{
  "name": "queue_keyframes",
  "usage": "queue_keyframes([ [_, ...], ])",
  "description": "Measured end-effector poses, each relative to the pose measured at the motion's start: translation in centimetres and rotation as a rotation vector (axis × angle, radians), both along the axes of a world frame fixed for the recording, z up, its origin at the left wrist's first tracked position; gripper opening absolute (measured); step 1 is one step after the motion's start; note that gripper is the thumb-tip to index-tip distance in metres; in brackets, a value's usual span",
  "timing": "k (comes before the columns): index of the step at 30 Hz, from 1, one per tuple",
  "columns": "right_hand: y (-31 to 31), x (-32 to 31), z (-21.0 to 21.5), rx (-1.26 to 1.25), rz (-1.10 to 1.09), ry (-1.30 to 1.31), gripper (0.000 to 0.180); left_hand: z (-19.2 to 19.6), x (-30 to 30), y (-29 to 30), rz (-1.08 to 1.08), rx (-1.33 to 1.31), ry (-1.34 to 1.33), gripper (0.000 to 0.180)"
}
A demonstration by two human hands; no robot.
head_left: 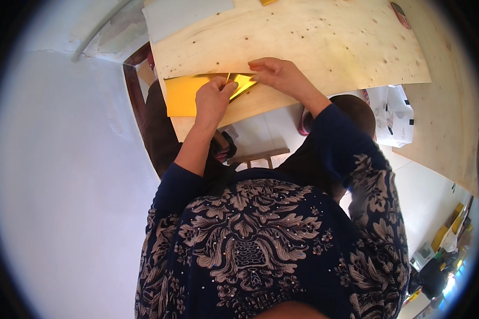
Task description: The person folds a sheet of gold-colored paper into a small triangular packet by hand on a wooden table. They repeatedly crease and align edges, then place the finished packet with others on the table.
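Note:
A shiny gold sheet (183, 95), foil or thin card, lies along the near edge of a plywood table (314, 48). My left hand (214, 101) is closed in a pinch over its middle, with a narrow gold edge standing up by the fingertips. The right part of the sheet looks folded or lifted and tapers to a point. At that tapered end is my right hand (282, 77), its fingers stretched out and apart from the thumb. The thumb is at or beside the tip; whether it touches cannot be made out.
White sheets (189, 16) lie at the table's far left, and a red-and-black phone-like object (400, 15) at its far right. A white plastic bag (391, 114) stands below the right edge. A wooden stool-like frame (258, 158) is under the table, and a white wall (69, 175) is at left.

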State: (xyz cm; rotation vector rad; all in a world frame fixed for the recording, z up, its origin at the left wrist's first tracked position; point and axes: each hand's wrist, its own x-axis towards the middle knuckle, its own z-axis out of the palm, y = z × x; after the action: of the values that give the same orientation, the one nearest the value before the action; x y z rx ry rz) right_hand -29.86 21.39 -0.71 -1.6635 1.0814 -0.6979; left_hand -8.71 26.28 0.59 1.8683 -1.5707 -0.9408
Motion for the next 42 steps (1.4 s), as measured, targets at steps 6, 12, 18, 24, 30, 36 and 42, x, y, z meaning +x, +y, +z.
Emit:
queue_keyframes([
  [6, -1.7, 0.6, -0.3, -0.431, 0.188, 0.289, 0.044, 0.4, 0.3, 0.1, -0.009, 0.074, 0.065, 0.028],
  [12, -2.0, 1.0, -0.7, -0.325, 0.174, 0.291, 0.036, 0.5, 0.4, -1.0, 0.085, 0.109, 0.237, 0.026],
  [18, -2.2, 1.0, -0.6, -0.352, 0.177, 0.277, 0.032, -0.2, 0.2, -1.5, 0.062, -0.015, -0.041, 0.025],
  [24, -1.5, 0.4, -0.7, -0.374, 0.167, 0.304, 0.042, -0.5, 0.3, -0.7, 0.152, 0.046, 0.012, 0.023],
  [30, -1.3, -0.5, -0.2, -0.348, 0.115, 0.329, 0.049, -0.1, 0.4, -0.8, 0.113, 0.033, -0.082, 0.021],
  [36, -0.9, -0.4, 1.0, -0.550, 0.043, 0.374, 0.044, 0.0, 0.4, -0.6, 0.144, 0.082, -0.026, 0.022],
  [42, 2.5, -0.7, 1.7, -0.696, 0.186, 0.465, 0.054, -0.3, 0.6, -0.6, 0.150, 0.083, 0.009, 0.021],
])
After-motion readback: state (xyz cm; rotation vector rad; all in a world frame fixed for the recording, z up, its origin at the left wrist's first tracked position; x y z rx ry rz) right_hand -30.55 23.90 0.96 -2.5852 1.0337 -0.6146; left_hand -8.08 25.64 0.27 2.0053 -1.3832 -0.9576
